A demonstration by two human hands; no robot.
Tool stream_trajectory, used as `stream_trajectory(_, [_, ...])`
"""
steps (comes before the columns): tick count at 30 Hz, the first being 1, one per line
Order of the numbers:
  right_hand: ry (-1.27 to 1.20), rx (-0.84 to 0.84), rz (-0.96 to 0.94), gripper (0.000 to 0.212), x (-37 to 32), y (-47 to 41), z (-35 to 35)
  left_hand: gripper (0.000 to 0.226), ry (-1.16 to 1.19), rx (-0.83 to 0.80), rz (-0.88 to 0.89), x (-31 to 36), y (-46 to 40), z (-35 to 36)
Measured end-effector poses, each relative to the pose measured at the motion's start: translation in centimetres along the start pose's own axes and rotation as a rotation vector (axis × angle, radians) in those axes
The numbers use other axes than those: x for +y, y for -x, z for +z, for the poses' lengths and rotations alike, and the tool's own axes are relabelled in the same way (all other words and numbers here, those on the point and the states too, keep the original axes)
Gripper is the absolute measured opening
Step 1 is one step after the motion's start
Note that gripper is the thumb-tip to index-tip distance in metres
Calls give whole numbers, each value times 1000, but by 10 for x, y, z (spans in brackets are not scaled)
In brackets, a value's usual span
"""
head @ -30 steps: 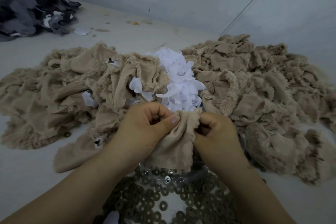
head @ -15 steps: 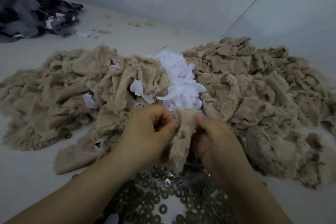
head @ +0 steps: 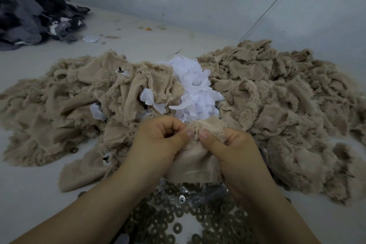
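Note:
A small beige plush fabric piece hangs between my two hands at the centre. My left hand pinches its top edge with thumb and curled fingers. My right hand pinches the same edge from the right, thumb against thumb. The piece's furry side shows at the top and its smooth backing faces me. Below the hands lies a clear bag of brown ring washers, with a metal eyelet on top.
Beige fabric pieces are heaped on the left and on the right. A pile of white cut scraps lies between them. Dark grey fabric pieces are stacked at the far left. The pale table meets a wall behind.
Both hands have worked the beige piece round between the fingers. The right thumb has come up onto the top edge, and the smooth backing now faces me again.

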State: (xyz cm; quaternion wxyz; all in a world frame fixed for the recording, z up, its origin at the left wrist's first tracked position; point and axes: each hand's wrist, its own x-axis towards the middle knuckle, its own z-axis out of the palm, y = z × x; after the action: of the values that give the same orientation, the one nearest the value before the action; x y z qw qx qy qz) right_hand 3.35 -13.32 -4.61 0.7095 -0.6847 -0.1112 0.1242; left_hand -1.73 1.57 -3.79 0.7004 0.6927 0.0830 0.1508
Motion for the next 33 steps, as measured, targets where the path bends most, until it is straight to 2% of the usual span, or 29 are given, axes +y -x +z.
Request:
stream_trajectory(5, [29,4,-28,13,-1,-1,-1,16,25,-15,13,-1,-1,0])
stream_trajectory(12, [39,19,-23,17,-4,0,1,18,59,-15,10,-1,0,1])
stream_trajectory(15, [60,2,-37,18,-5,2,2,16,17,-5,46,0,0,1])
stream_trajectory(21, [41,-40,-88,7,-6,5,1,13,-51,28,73,0,1,3])
stream_trajectory(27, [-207,-101,91,34,-1,2,-1,12,-41,34,80,2,3,4])
stream_trajectory(33, [-235,-82,113,32,-2,0,-2,11,-118,31,133,1,4,6])
